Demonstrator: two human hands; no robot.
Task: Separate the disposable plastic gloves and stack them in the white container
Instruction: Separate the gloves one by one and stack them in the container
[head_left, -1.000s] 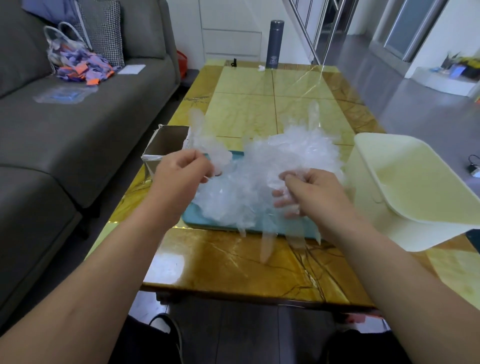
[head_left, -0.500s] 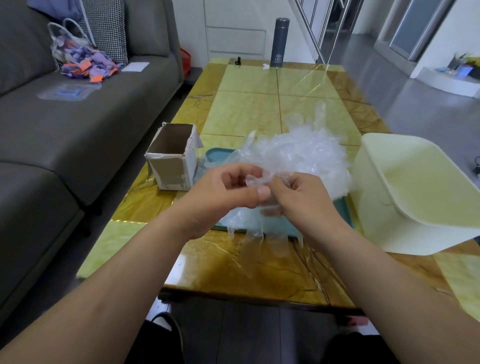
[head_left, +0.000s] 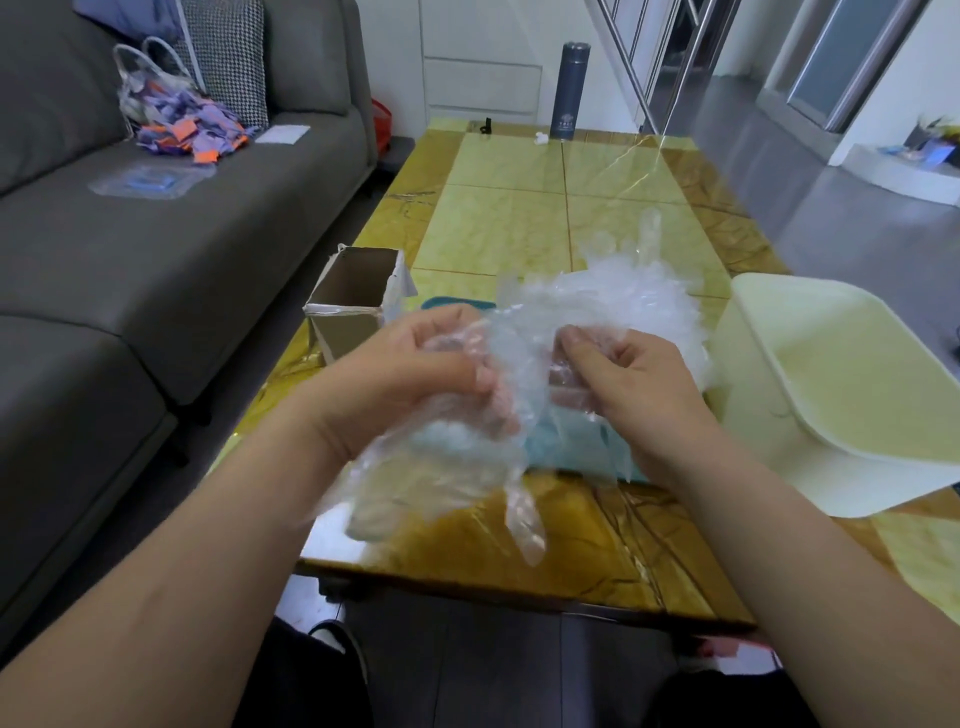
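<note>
A heap of clear plastic gloves (head_left: 623, 296) lies on a teal tray (head_left: 571, 447) at the middle of the table. My left hand (head_left: 415, 374) and my right hand (head_left: 628, 379) each pinch the edge of a clear glove (head_left: 447, 483) in front of the heap. That glove hangs down with its fingers dangling over the table's near edge. The white container (head_left: 769, 306) stands to the right of the tray, tilted toward me and holding nothing that I can see.
An open cardboard box (head_left: 353, 306) stands left of the tray. A dark flask (head_left: 569, 91) stands at the table's far end. The grey sofa (head_left: 156, 260) runs along the left with a bag of coloured scraps (head_left: 176, 119) on it.
My hands came together over the heap, then drew a little apart again. The glove they hold now hangs lower and wider over the table's near edge.
</note>
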